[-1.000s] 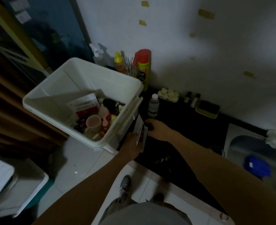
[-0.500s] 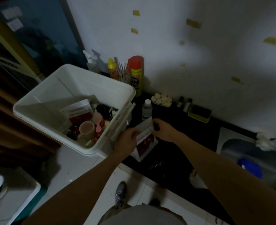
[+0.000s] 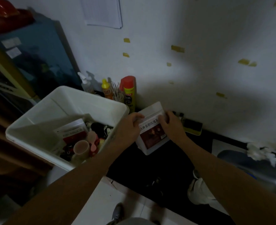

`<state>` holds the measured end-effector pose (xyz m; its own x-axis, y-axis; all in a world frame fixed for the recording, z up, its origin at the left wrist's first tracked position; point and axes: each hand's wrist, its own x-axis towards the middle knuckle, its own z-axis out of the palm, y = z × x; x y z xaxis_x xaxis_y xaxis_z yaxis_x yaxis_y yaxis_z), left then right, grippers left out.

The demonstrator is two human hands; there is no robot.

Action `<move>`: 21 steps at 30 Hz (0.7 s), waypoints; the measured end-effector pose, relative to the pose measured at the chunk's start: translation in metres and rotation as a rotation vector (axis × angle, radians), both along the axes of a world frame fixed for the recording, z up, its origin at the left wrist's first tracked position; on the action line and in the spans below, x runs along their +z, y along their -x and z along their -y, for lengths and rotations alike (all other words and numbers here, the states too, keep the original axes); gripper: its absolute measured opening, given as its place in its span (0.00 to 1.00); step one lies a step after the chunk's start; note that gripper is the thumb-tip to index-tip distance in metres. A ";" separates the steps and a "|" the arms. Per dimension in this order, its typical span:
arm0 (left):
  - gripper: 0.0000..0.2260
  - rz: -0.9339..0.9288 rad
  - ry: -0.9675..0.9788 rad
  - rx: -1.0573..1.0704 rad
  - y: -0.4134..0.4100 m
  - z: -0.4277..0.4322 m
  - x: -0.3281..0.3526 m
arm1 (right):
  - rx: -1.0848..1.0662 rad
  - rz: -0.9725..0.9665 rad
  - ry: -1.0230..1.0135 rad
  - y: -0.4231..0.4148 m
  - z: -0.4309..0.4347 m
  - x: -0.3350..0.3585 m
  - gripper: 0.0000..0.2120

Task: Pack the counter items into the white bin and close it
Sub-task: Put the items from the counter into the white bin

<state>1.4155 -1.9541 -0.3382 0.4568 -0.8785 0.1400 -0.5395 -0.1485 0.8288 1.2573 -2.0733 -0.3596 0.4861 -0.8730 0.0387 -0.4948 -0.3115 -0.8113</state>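
Note:
The open white bin (image 3: 36,120) stands at the left end of the dark counter (image 3: 174,163), holding a similar red-and-white pouch, a pink cup and other small items. Just right of the bin's rim, both hands hold a white pouch with a red label (image 3: 152,133) up above the counter. My left hand (image 3: 129,129) grips its left edge and my right hand (image 3: 171,125) grips its top right. The bin's lid is not visible.
A red-capped yellow spray can (image 3: 129,93), a yellow squeeze bottle (image 3: 105,89) and a clear spray bottle (image 3: 85,82) stand against the wall behind the bin. A yellow sponge dish (image 3: 191,127) sits right of the pouch. A sink (image 3: 255,169) lies far right.
The pouch has been lifted from beside the bin's front corner and turned upright between both hands. The view has tilted upward.

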 end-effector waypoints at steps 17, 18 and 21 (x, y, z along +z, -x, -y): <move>0.12 -0.128 0.386 0.237 -0.145 -0.039 0.072 | 0.124 0.178 0.217 -0.159 -0.034 0.102 0.10; 0.12 -0.131 0.381 0.250 -0.155 -0.044 0.070 | 0.145 0.168 0.222 -0.168 -0.037 0.102 0.10; 0.12 -0.142 0.338 0.286 -0.181 -0.059 0.057 | 0.227 0.132 0.193 -0.196 -0.046 0.091 0.11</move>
<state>1.5967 -1.8947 -0.2813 0.7093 -0.6303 0.3156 -0.3940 0.0168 0.9190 1.4533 -2.0273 -0.2686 0.6473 -0.7132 0.2690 -0.2891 -0.5562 -0.7791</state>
